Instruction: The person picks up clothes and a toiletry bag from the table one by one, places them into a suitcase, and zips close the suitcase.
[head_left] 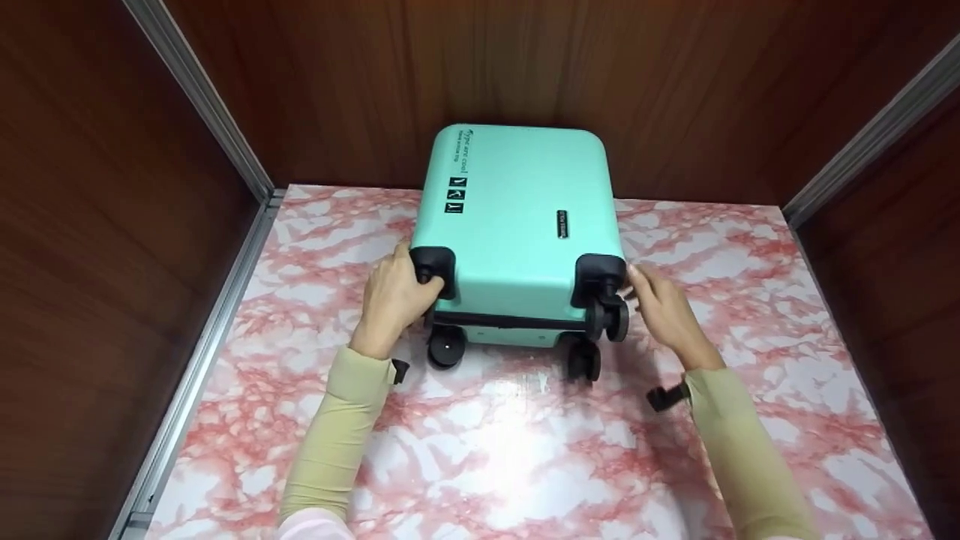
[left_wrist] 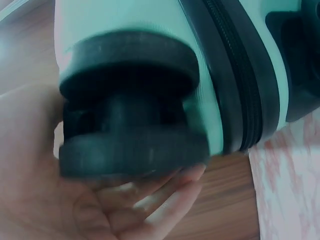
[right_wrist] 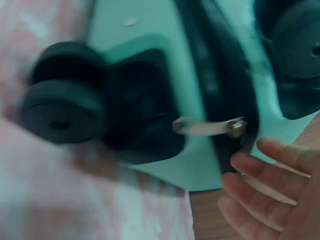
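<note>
A mint-green hard-shell suitcase (head_left: pixel 517 180) lies with its wheeled end facing me, its printed side upward. My left hand (head_left: pixel 394 296) grips its near left corner, thumb across the black corner guard (head_left: pixel 444 259). Close up in the left wrist view, that hand's fingers pass behind a black twin wheel (left_wrist: pixel 132 155). Beside the near right corner, my right hand (head_left: pixel 666 307) has its fingers extended, fingertips close to the suitcase's side. The right wrist view shows those fingertips near the black zipper band, where a metal zipper pull (right_wrist: pixel 205 128) hangs.
The suitcase is on a red-and-white marbled surface (head_left: pixel 300 450). Dark wood panels (head_left: pixel 337 90) rise behind it and at both sides, with metal strips (head_left: pixel 202 105) along the corners. A dark strap end (head_left: pixel 667 396) sticks out at the right wrist.
</note>
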